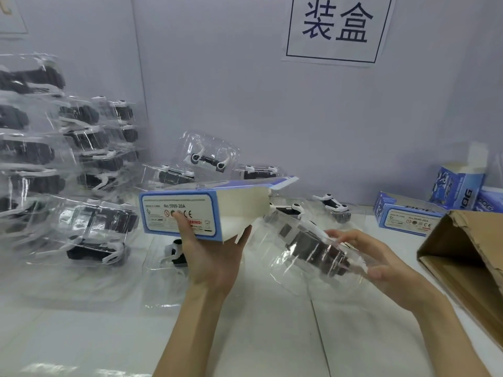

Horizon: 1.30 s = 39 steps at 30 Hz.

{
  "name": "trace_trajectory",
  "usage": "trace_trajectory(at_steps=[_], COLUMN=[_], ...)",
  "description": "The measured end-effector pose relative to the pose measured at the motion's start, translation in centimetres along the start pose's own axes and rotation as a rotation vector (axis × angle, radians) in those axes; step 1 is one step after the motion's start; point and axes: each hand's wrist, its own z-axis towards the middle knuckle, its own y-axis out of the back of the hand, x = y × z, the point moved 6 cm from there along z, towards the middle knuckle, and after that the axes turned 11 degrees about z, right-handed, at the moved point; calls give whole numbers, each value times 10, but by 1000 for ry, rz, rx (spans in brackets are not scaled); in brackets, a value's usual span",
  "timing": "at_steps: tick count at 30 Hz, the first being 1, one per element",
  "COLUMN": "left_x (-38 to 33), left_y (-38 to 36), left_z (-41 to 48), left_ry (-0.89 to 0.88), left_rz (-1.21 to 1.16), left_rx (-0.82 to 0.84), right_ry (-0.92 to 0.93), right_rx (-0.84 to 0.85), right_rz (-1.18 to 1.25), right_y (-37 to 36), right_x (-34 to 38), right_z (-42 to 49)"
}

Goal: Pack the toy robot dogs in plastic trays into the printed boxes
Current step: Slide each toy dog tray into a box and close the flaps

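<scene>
My left hand (212,254) grips a blue-and-white printed box (190,213) from below, thumb on its label side; the open end faces right. My right hand (378,259) holds a clear plastic tray (313,251) with a dark toy robot dog inside, tilted, its upper end just right of the box's opening. Several more trayed dogs are stacked at the left (54,159) and lie behind the box (209,156).
A brown cardboard carton (468,262) stands open at the right edge. Printed boxes (408,216) sit at the back right by the wall. A loose toy dog (333,205) lies behind the held tray. A paper sign (337,25) hangs on the wall.
</scene>
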Motion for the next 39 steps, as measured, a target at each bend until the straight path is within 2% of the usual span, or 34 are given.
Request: trace_trajectory(at_steps=[9, 16, 19, 25, 29, 33, 37, 39], left_x=[-1, -2, -1, 6, 19, 28, 27, 27], left_y=[-7, -6, -8, -15, -20, -20, -27, -31], left_z=[-6, -7, -8, -10, -10, -10, -14, -18], left_ry=[-42, -3, 10, -32, 6, 21, 81, 135], left_rz=[48, 67, 66, 297, 390, 462, 338, 281], left_rx=[-28, -36, -17, 48, 68, 66, 157, 196], right_ry=[130, 135, 127, 181, 237, 250, 284, 312], right_rx=[-278, -199, -234, -362, -317, -324, -127, -112], right_rz=[-69, 41, 5, -34, -10, 215, 592, 620], right_y=[0, -2, -4, -21, -34, -32, -33, -32], right_x=[0, 1, -1, -1, -2, -6, 8, 14], right_z=[9, 9, 9, 13, 15, 20, 17, 15])
